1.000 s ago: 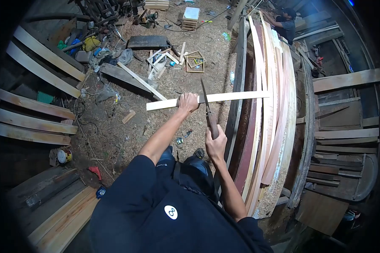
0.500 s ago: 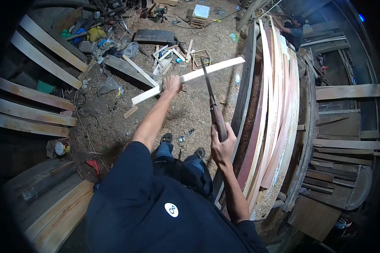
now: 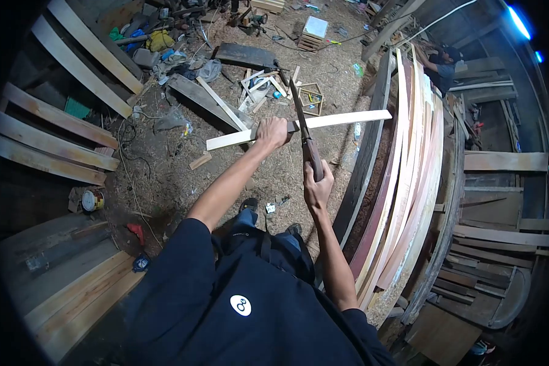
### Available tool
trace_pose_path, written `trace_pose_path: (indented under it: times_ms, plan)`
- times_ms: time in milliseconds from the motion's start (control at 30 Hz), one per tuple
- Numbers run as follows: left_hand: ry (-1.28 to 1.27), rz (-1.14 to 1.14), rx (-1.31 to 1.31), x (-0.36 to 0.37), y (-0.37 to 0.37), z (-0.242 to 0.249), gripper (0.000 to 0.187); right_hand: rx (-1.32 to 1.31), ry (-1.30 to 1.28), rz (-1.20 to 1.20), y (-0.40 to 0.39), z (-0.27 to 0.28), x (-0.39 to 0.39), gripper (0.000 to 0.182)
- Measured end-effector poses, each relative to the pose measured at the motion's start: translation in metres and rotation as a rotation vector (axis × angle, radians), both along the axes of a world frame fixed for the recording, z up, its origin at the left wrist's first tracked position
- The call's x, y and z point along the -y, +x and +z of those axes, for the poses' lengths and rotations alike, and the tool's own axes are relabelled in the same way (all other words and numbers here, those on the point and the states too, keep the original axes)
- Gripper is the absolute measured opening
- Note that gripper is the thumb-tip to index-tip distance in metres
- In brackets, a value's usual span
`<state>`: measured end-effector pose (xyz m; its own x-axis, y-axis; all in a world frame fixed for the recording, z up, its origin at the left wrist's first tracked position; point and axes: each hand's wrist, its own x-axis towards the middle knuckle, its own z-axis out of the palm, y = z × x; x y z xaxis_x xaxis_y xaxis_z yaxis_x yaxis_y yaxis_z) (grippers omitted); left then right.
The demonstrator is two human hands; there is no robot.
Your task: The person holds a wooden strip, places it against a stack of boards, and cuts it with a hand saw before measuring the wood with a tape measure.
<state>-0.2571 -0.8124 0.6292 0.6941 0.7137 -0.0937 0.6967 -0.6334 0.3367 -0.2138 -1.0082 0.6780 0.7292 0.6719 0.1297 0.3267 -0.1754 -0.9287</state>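
Observation:
My left hand is closed over a long pale wooden strip, which reaches out to both sides of it. Beneath that hand, the strip crosses the end of a dark wooden beam. In my right hand, the fingers wrap round the brown wooden handle of a handsaw, its narrow dark blade pointing away from me. The blade overlaps the strip just right of my left hand.
Long curved planks lie stacked on my right, with a person at their far end. Wood offcuts and a small wooden frame lie ahead on the sawdust-covered floor. A paint can stands at left.
The saw has come closer to my left hand and now overlaps the strip beside it. My view has shifted, and the strip appears farther right and less steeply slanted.

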Motion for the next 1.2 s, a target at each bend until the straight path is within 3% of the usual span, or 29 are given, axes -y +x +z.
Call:
trace_pose_path:
  times_ms: [333,400,467,533,600,633,767,867,933,1033,1133,1200]
  plan:
    - [-0.049,0.014,-0.008,0.005,0.0,-0.007,0.021,-0.064,-0.082,-0.004,-0.003,-0.014,0.008,0.02]
    - [-0.055,0.009,-0.022,0.006,0.003,-0.008,0.021,0.025,-0.016,-0.011,-0.004,-0.017,0.009,0.017]
    - [-0.116,0.081,-0.025,0.005,0.007,-0.013,0.022,0.165,0.004,-0.02,-0.006,-0.02,0.006,0.016]
    - [-0.21,0.087,-0.091,-0.007,0.009,-0.006,0.023,0.061,-0.059,0.018,-0.005,-0.008,0.008,0.017]
    - [-0.466,0.314,-0.01,-0.024,0.002,-0.002,0.027,0.077,-0.069,0.095,-0.005,-0.012,0.036,0.017]
    - [-0.318,0.244,-0.009,-0.027,-0.005,0.0,0.033,0.073,-0.144,0.084,-0.013,0.0,0.051,0.017]
    - [-0.344,0.146,-0.057,-0.014,-0.01,-0.029,0.031,0.011,-0.138,0.086,-0.026,0.018,0.073,0.014]
    - [-0.364,0.127,-0.088,-0.013,-0.002,-0.02,0.029,-0.002,-0.143,0.057,-0.025,0.025,0.079,0.014]
    - [-0.331,0.137,-0.068,-0.01,0.006,-0.006,0.027,0.086,-0.074,0.043,-0.028,0.029,0.079,0.013]
    - [-0.037,0.051,-0.033,-0.007,0.005,0.006,0.03,0.081,0.029,0.081,-0.038,0.035,0.094,0.014]
    - [-0.01,0.078,-0.012,-0.022,-0.006,0.008,0.027,0.183,0.164,0.141,-0.039,0.056,0.095,0.014]
    - [0.003,0.045,-0.003,-0.02,-0.009,0.008,0.028,0.085,0.136,0.148,-0.035,0.059,0.086,0.014]
